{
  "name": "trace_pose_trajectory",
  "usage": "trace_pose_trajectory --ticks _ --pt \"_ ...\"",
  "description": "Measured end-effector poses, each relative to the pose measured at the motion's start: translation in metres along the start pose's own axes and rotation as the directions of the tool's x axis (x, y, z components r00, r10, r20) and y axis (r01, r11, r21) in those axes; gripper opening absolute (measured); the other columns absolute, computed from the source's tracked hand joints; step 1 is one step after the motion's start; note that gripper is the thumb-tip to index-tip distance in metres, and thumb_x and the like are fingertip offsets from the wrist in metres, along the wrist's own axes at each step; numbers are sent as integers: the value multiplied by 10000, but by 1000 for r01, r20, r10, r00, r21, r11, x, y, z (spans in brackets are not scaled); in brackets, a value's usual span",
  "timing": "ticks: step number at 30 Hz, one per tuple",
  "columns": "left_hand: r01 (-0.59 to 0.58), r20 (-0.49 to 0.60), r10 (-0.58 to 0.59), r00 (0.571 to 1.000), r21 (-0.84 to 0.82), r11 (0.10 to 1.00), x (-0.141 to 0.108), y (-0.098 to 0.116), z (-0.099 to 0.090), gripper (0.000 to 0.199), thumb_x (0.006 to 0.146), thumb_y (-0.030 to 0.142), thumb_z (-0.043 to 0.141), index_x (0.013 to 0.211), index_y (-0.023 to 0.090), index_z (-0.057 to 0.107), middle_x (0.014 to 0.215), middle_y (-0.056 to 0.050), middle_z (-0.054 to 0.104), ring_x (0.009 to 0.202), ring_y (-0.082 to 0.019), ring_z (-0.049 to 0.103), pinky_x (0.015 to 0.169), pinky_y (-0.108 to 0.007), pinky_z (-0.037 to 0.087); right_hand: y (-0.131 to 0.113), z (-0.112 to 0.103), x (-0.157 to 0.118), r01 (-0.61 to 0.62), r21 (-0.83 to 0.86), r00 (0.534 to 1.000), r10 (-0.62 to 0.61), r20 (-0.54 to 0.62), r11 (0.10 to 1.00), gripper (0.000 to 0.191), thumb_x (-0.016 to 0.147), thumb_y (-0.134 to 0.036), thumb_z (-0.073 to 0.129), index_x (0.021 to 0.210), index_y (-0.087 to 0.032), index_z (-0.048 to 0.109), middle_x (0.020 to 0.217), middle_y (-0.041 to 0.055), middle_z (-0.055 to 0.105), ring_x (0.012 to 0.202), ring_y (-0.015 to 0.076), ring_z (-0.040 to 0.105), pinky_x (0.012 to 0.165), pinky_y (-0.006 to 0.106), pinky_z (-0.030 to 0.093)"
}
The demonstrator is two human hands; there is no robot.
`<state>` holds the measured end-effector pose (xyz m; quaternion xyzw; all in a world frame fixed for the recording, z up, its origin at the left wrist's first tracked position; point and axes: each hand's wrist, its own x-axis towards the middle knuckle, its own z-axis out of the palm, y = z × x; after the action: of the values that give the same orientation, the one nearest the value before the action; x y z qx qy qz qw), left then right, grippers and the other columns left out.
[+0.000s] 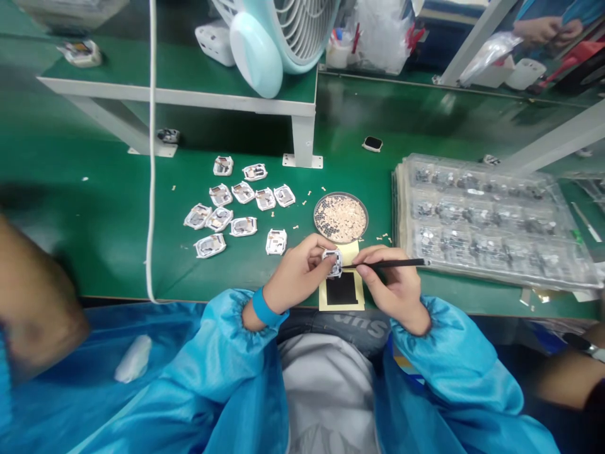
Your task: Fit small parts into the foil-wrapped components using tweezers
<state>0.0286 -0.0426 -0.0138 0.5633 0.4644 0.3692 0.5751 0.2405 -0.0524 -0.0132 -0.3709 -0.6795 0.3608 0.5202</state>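
Between the thumb and fingers of my left hand [302, 268] is a small white watch case [336, 255] with its inside facing up. My right hand [392, 280] grips thin black tweezers [392, 263], whose tip reaches the case's right edge. Below the case lies a yellow sheet with a black square pad [341, 289] on it. Just beyond my hands stands a round dish [341, 217] full of small beige pieces and some dark ones. Several more open watch cases [243, 192] are spread on the green mat to the left.
Stacked clear trays [477, 221] with parts stand at the right. A white-legged shelf [189, 94] carries a pale blue fan [269, 44]. A white cable [152, 157] hangs down at the left. One watch case with a dark screen [372, 144] lies farther back. Other people's arms show at both sides.
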Motion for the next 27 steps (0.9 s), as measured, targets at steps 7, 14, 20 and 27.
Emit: trace_pose_trajectory --ticks 7,14,20,27 --pt "31 -21 -33 999 -58 998 -1 9 -4 293 957 436 642 1071 167 624 824 -35 724 657 -123 633 553 -203 456 -1 -4 -2 -199 247 979 183 86 949 79 962 -157 650 969 -229 619 984 53 739 945 184 717 866 359 572" --pt "52 -110 -46 993 49 997 0 16 -9 416 906 540 679 1039 146 666 661 -11 676 505 -99 519 455 -185 403 -42 -41 3 -263 292 965 249 86 919 164 985 -365 620 1056 -220 649 952 81 777 970 239 743 910 439 582" --pt "11 -103 -17 995 -63 998 3 11 -10 529 807 475 808 1195 188 591 944 -62 753 791 -159 713 676 -214 563 -48 -188 61 -309 -457 809 -22 -587 834 259 923 -292 538 1074 -208 731 856 53 734 825 224 698 830 378 564" --pt "43 -70 -49 996 -88 995 4 10 -7 650 783 464 822 1323 208 565 975 -71 742 856 -228 752 677 -289 620 14 -279 112 -702 -712 679 305 -668 3 363 867 -375 678 1177 -207 764 1140 164 754 1110 329 688 956 423 522"
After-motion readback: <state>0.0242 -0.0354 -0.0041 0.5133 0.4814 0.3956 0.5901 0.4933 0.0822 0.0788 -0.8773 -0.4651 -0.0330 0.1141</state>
